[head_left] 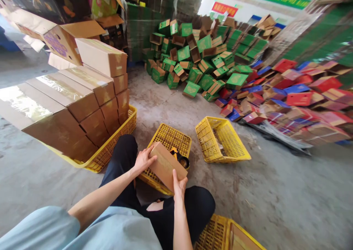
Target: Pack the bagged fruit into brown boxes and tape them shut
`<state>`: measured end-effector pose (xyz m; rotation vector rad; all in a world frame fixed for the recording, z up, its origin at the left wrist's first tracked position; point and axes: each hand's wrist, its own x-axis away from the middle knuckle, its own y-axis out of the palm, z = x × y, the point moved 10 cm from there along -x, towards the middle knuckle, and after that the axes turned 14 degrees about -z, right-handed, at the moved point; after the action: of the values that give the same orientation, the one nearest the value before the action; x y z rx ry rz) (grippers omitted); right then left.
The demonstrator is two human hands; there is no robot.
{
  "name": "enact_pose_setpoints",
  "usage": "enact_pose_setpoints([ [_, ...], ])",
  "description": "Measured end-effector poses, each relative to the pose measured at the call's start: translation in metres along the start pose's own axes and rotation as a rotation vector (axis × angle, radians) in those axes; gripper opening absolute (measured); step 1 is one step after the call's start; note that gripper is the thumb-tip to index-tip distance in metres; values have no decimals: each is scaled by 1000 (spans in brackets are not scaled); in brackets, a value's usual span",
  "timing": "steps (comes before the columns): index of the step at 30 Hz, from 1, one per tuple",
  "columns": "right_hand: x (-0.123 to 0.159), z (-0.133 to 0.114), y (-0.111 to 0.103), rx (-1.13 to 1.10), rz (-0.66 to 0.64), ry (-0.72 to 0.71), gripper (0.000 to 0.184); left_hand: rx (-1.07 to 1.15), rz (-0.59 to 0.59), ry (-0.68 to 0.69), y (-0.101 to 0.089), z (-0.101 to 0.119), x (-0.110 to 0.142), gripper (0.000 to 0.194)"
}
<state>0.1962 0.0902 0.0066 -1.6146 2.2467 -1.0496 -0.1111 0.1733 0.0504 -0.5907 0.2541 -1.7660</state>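
A closed cardboard box (167, 164) with tape along its top is held between my two hands, tilted over an upturned yellow crate (176, 134). My left hand (143, 159) grips its far left end, thumb on the top face. At its near right end, my right hand (178, 183) has the thumb up on the edge; the fingers underneath are mostly hidden. Just behind the box, a yellow and black tape dispenser (179, 158) lies on the crate, partly covered by the box.
Taped brown boxes (91, 126) fill a yellow crate (96, 164) on my left. Another yellow crate (224, 139) stands ahead right, and one (212, 232) sits by my right knee. Green boxes (191, 89) and red and blue boxes (299, 99) lie heaped beyond on the concrete floor.
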Motion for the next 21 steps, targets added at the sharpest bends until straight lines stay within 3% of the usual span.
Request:
enact_pose_setpoints([
  [2, -6, 8, 4, 11, -5, 65, 105, -90, 25, 22, -4, 11, -5, 67],
  [5, -16, 8, 10, 42, -5, 104, 111, -121, 33, -40, -6, 5, -12, 59],
  [10, -9, -19, 21, 129, 52, 34, 113, -8, 31, -137, -1, -34, -11, 54],
  [14, 17, -58, 44, 419, 15, -166, 89, 43, 39, -216, 9, -68, 1, 60],
  [17, 31, -69, 56, 598, -21, -244, 82, -76, 74, -89, 13, -66, 10, 67],
  [21, 38, -63, 53, 633, -27, -294, 85, -337, 164, 113, 18, -44, 22, 67],
])
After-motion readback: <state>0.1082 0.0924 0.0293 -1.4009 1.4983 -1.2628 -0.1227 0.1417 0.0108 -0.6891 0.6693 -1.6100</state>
